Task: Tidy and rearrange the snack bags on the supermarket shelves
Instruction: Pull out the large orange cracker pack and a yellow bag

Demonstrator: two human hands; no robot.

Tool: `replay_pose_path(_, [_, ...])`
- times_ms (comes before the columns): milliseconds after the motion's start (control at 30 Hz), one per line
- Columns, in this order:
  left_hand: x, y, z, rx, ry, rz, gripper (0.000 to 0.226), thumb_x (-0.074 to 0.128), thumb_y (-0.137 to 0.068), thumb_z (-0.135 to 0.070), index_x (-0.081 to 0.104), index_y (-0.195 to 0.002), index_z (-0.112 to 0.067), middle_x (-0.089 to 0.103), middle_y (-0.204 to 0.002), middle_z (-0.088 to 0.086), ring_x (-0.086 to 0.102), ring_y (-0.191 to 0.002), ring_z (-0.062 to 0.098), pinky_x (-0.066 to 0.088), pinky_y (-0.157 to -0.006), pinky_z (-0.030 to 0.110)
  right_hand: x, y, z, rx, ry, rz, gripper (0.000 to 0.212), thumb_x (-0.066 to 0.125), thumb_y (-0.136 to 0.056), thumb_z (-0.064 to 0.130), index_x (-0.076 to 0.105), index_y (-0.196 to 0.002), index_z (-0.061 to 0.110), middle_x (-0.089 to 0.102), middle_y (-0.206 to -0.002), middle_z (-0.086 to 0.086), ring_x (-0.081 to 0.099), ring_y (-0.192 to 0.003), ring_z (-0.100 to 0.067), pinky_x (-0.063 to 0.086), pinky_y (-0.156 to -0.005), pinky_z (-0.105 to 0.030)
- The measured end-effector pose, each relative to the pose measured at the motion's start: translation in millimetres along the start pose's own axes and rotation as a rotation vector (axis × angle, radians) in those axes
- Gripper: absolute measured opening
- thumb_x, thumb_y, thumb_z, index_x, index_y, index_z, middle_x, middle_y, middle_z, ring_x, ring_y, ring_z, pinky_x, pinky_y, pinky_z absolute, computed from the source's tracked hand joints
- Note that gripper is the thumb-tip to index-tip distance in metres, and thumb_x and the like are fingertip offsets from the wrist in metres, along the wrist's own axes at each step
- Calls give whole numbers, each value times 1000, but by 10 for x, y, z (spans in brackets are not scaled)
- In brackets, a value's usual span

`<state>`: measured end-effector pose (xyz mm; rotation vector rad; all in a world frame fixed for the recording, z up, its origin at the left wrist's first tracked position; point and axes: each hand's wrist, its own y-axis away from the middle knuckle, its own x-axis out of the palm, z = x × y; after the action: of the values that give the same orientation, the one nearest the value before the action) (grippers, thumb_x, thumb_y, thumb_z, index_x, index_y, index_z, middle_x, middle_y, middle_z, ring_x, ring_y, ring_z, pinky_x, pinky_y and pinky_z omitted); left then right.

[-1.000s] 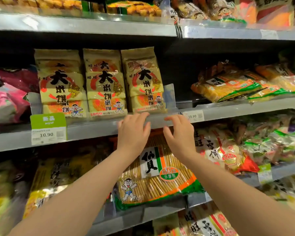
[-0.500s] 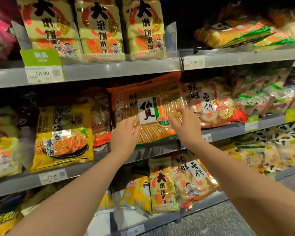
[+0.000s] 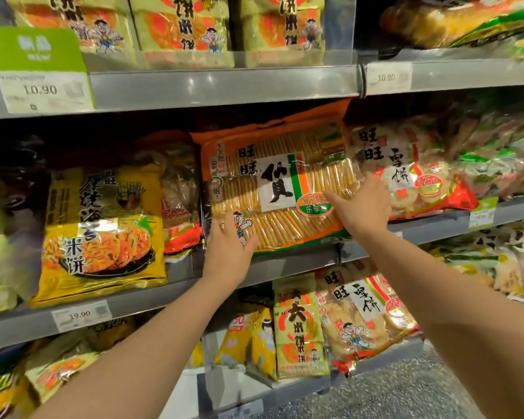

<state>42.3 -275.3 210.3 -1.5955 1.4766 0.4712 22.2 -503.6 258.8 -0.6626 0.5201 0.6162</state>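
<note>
A large orange-and-green bag of rice crackers stands on the middle shelf, leaning back. My left hand lies flat against its lower left corner, fingers spread. My right hand presses on its lower right side, fingers spread, thumb pointing left across the bag. Neither hand closes around the bag. To its right lies a red-and-white bag of snow crackers. To its left stands a yellow rice-cracker bag.
The upper shelf holds three gold bags behind a clear divider, with price tags reading 10.90. The lower shelf carries a gold bag and another red-white bag. Grey speckled floor lies bottom right.
The view has dropped and closed in on the middle shelf. Both hands came down from the upper shelf edge and now rest on the orange cracker bag's lower corners.
</note>
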Motion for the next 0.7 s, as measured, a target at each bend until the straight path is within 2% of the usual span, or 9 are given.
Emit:
replay_pose_path(67, [53,-40,9,-18,-10,1,75,49,-91,-46,8,-149,-22,17,-153,18,23,-139,36,29,-111,49,2,-107,-8,112,-36,87,103,67,-71,63,23,-144,5,43,-140,-15,46,-125,-31,42,-98,-44])
replay_pose_path(133, [98,-80,-38,-66,-9,19,77,50,-91,-47,6,-149,-22,15,-152,21,23,-138,38,29,-110,47,-16,-162,-45,225,-170,272,95,69,-70,61,34,-136,3,55,-114,-14,60,-89,-22,50,-69,-32])
replay_pose_path(200, [131,-113,-98,-122,-7,49,79,49,-90,-50,5,-149,-21,7,-154,25,23,-139,41,30,-108,48,-68,-231,-87,264,-242,410,65,72,-69,56,53,-103,4,61,-92,-8,58,-64,-14,46,-54,-24])
replay_pose_path(267, [162,-129,-132,-155,-10,74,80,48,-90,-53,3,-149,-22,-2,-155,24,18,-140,42,28,-109,49,-106,-325,-137,295,-320,516,59,77,-65,52,57,-93,4,67,-88,-8,66,-66,-19,52,-57,-25])
replay_pose_path(367, [204,-119,-145,-168,-45,66,81,49,-89,-52,3,-149,-24,-6,-156,21,13,-142,40,24,-111,48,-136,-417,-180,270,-355,589,65,80,-63,49,59,-102,2,71,-90,-11,71,-73,-24,58,-66,-32])
replay_pose_path(500, [243,-95,-144,-166,-72,52,82,51,-89,-50,2,-150,-24,-8,-156,20,10,-143,39,20,-113,48,-24,-359,-190,215,-357,571,57,77,-71,42,51,-107,7,66,-87,-6,67,-67,-17,53,-54,-24])
replay_pose_path(567, [245,-92,-142,-168,-75,52,82,50,-89,-51,2,-150,-24,-8,-156,20,10,-143,38,20,-113,48,45,-314,-167,164,-392,493,78,80,-65,46,44,-124,10,65,-103,-6,68,-78,-18,58,-65,-31])
replay_pose_path(633, [240,-90,-144,-167,-84,54,82,50,-89,-52,2,-150,-24,-8,-156,20,10,-143,38,20,-113,48,113,-292,-161,39,-245,312,108,77,-51,65,33,-138,17,54,-131,-7,60,-110,-24,52,-91,-45])
replay_pose_path(700, [229,-87,-156,-172,-84,57,83,50,-89,-52,2,-150,-23,-7,-156,19,10,-142,38,20,-113,48,164,-229,-131,-137,-11,123,103,72,-63,63,28,-143,16,37,-147,-8,37,-134,-27,33,-110,-45])
